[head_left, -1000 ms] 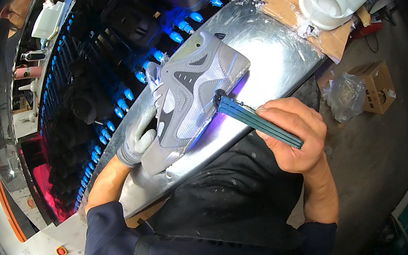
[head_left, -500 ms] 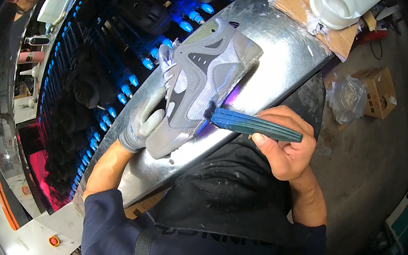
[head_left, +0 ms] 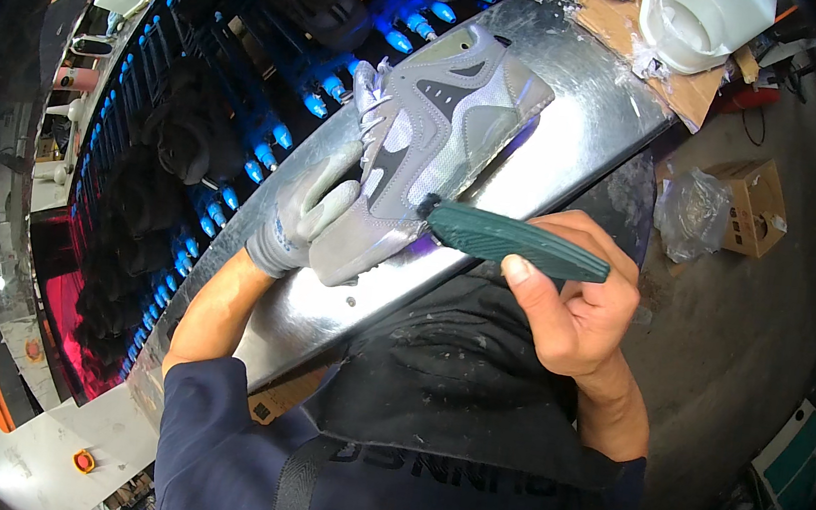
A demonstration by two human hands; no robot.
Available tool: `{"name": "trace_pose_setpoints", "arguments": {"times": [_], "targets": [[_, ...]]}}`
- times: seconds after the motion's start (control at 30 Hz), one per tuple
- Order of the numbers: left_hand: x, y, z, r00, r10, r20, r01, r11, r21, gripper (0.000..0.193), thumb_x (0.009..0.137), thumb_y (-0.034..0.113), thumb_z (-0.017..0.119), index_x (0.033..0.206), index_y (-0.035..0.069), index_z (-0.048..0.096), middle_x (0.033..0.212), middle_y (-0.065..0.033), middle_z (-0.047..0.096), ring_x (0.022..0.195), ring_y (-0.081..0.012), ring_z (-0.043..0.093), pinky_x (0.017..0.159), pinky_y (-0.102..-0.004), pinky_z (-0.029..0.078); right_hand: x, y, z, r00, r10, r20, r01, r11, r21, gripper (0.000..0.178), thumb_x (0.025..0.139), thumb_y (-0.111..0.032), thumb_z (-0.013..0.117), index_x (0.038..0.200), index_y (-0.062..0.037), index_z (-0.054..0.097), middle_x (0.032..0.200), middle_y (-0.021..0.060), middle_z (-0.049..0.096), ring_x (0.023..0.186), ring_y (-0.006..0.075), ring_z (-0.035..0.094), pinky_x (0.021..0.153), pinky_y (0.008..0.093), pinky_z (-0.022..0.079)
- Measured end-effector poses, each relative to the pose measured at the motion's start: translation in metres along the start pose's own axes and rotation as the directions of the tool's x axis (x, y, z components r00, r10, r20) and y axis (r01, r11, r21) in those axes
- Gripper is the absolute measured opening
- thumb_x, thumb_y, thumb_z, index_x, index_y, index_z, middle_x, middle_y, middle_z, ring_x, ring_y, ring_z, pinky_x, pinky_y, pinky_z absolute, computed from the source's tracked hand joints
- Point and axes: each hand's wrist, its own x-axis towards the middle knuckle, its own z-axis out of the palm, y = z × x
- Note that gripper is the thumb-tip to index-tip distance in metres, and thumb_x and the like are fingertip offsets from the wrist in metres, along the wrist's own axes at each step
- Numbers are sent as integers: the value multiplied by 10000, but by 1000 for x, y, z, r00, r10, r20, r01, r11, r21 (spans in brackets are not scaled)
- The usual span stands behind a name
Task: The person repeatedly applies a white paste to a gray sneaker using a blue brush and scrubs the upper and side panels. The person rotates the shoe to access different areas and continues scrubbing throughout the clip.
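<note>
A grey shoe upper [head_left: 431, 137] with mesh panels and dark inserts lies on its side over the shiny metal table [head_left: 564, 122]. My left hand [head_left: 308, 203], in a pale grey glove, is closed on its laced side near the toe end. Bare-fingered, my right hand [head_left: 578, 305] grips a brush [head_left: 515, 240] by its dark green ribbed handle. The brush's short dark bristles touch the shoe's lower edge, or sit right at it, near the forefoot. The left fingertips are partly hidden behind the shoe.
A rack with blue-tipped pegs [head_left: 264, 153] and dark shoes [head_left: 316, 3] runs along the table's left side. At the far right corner, a white plastic container [head_left: 695, 31] stands on cardboard [head_left: 606, 16]. A cardboard box [head_left: 751, 204] and clear plastic bag [head_left: 691, 217] lie on the floor.
The view has shifted slightly, so the shoe and left hand appear a little farther right and up. The brush stays by the shoe's lower edge, its handle turned slightly.
</note>
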Motion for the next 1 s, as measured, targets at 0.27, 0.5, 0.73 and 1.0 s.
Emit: {"name": "trace_pose_setpoints", "arguments": {"times": [0.27,0.5,0.73,1.0], "targets": [[5,-5,6,923,362,-129,-315,904,289,606,1096,322,555,1577,-22,421,1468,-278,592,1315,-321,645,1153,-394,493,19,-10,-6,975,-123,187,139,987,-75,184,829,3,779,995,57,724,879,159,715,701,282,717,613,333,553],[-6,-6,6,979,177,-97,-165,979,121,613,1056,253,623,1577,-2,423,1502,-272,559,1393,-372,571,1193,-475,440,23,-17,-8,929,-230,288,271,956,-110,236,787,31,774,1014,75,723,891,180,724,677,252,709,599,322,556],[19,7,23,805,539,-246,-388,793,470,889,790,454,874,1403,-75,506,1394,-377,555,1308,-556,580,1121,-730,399,0,38,-32,981,130,-147,-116,988,98,154,952,-13,715,1060,96,716,967,161,738,787,197,717,700,319,604],[74,90,18,805,547,-230,-398,785,475,826,722,303,927,1360,-90,578,1316,-347,646,1237,-517,658,1117,-650,459,-3,28,-15,932,234,-277,12,743,669,216,1030,-107,645,1120,82,696,971,197,750,825,247,742,706,344,640]]}}
